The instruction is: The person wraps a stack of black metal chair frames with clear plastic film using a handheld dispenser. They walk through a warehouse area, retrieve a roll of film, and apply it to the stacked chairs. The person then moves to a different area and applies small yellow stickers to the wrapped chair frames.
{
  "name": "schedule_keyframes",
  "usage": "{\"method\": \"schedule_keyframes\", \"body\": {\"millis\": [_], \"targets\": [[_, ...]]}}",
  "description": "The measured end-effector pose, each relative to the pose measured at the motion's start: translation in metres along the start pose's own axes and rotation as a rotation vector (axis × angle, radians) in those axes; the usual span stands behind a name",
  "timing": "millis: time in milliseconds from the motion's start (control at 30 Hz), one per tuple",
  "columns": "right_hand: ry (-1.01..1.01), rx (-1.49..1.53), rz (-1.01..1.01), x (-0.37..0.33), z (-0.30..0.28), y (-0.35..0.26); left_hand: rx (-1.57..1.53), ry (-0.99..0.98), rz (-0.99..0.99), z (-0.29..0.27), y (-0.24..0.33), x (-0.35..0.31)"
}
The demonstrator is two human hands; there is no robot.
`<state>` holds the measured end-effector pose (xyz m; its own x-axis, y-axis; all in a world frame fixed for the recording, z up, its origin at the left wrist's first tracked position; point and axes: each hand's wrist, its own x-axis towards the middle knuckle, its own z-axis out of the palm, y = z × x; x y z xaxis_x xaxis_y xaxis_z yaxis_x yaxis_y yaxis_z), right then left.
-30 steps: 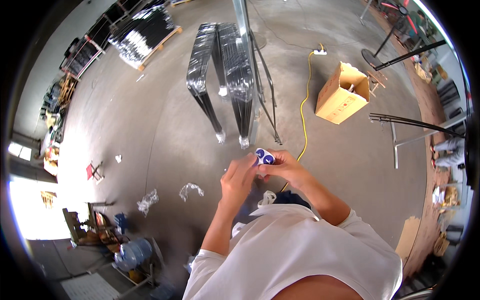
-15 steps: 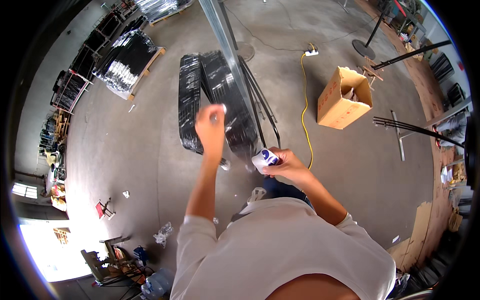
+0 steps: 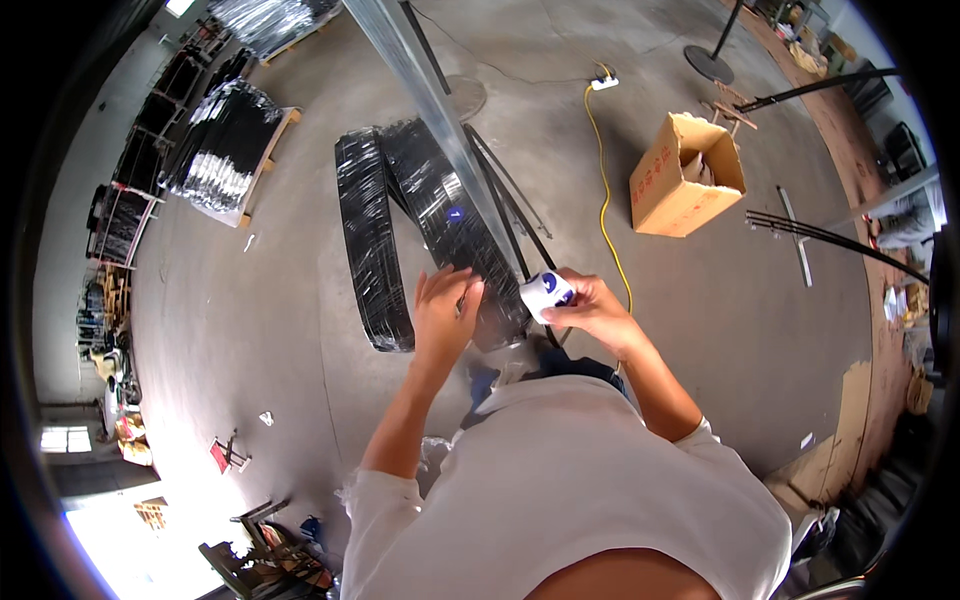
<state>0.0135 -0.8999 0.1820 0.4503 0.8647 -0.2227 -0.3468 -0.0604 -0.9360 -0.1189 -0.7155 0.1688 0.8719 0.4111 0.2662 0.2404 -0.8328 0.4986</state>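
Where grey floor [image 3: 720, 340] spreads, wrapped bundle [image 3: 425, 165], yellow cord [image 3: 602, 212]

The right hand [image 3: 597, 316] partly hides the stickers [image 3: 541, 292], the left hand [image 3: 438, 312] a bundle [image 3: 425, 165]; the top edge cuts off the post [image 3: 420, 95]; the box [image 3: 675, 205] partly hides its contents [image 3: 700, 171]
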Motion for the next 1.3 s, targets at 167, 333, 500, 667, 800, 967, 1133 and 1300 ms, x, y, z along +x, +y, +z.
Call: {"method": "schedule_keyframes", "body": {"millis": [167, 333, 500, 667, 800, 967, 1133, 1300], "targets": [[-0.096, -0.122, -0.267, 0.021, 0.043, 0.012, -0.557, -0.076, -0.015, -0.047, 0.034, -0.006], [-0.112, -0.088, -0.298, 0.032, 0.083, 0.013, -0.666, -0.007, -0.035, -0.052, 0.012, -0.023], [-0.192, 0.063, -0.239, 0.036, 0.111, 0.006, -0.71, 0.046, -0.003, -0.066, -0.007, -0.028], [-0.114, -0.047, -0.313, 0.049, 0.127, 0.021, -0.957, 0.044, -0.105, -0.078, -0.02, -0.03], [-0.111, -0.104, -0.4, 0.052, 0.135, 0.02, -1.056, 0.063, -0.107, -0.079, -0.032, -0.034], [-0.124, -0.184, -0.374, 0.051, 0.133, 0.022, -1.354, 0.02, -0.526, -0.074, -0.068, -0.029], [-0.139, -0.065, -0.209, 0.052, 0.138, 0.028, -0.189, 0.471, -0.133, -0.072, -0.144, 0.04], [-0.2, -0.047, -0.249, 0.049, 0.144, 0.029, 0.415, 0.256, 0.083, -0.06, -0.18, 0.068]]}}
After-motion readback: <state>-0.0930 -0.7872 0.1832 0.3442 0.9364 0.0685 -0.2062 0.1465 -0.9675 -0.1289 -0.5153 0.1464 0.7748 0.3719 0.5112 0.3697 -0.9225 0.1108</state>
